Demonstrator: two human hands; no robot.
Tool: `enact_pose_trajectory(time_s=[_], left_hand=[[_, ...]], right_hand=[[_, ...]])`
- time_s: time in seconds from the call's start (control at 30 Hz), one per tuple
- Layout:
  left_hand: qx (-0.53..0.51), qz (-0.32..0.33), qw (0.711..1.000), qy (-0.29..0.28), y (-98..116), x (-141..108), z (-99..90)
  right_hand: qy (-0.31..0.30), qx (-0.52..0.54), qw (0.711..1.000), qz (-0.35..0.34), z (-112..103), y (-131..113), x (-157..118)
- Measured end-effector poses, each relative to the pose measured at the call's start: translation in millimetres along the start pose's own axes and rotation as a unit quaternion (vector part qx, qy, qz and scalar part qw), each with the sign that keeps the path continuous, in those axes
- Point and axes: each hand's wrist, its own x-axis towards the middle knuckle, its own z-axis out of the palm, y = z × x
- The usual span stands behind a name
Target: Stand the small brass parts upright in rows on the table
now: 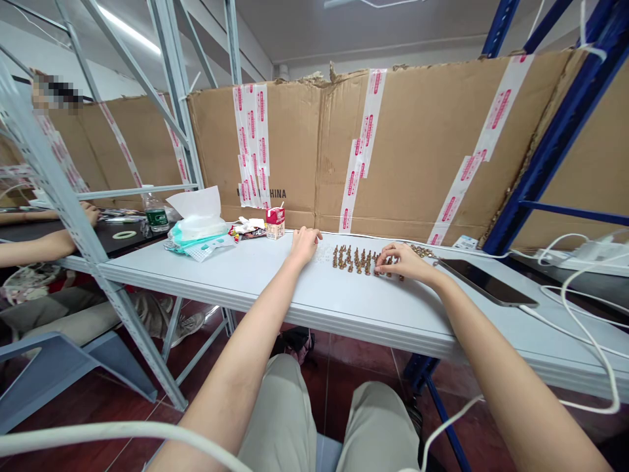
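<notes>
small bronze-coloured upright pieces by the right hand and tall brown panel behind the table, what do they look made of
The small bronze-coloured upright pieces may be metal, perhaps brass, given their yellowish-brown sheen, though painted plastic is possible. The tall brown panel looks like matte cardboard: its top edge is ragged and a vertical crease shows.

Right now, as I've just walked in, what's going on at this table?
A person sits at the table with both hands on it. The right hand is at the rows of small brass-coloured pieces; whether it grips one is hard to tell. The left hand is beside some tiny clear bits. A dark phone or tablet lies toward the right, and a drink carton and tissue pack stand toward the left.
</notes>
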Motion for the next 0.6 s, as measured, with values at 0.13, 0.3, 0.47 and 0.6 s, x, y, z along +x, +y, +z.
enact_pose_trajectory(time_s=[0.13, 0.3, 0.47, 0.6], left_hand=[[0.005, 0.003, 1.0, -0.005, -1.3, -1.0, 2.1], [0.007, 0.025, 1.0, 0.01, -1.3, -3.6, 4.2], [0.009, 0.042, 0.999, 0.011, 0.0, -4.0, 5.5], [0.015, 0.05, 0.999, 0.006, 2.0, -4.1, 4.9]], right_hand=[[0.066, -0.025, 0.997, 0.023, -5.9, 0.4, -1.3], [0.215, -0.22, 0.932, 0.19, -16.9, 34.5, -20.2], [0.113, -0.313, 0.883, 0.331, -21.7, 67.2, -45.6], [0.108, -0.328, 0.881, 0.322, -20.0, 69.4, -48.5]])
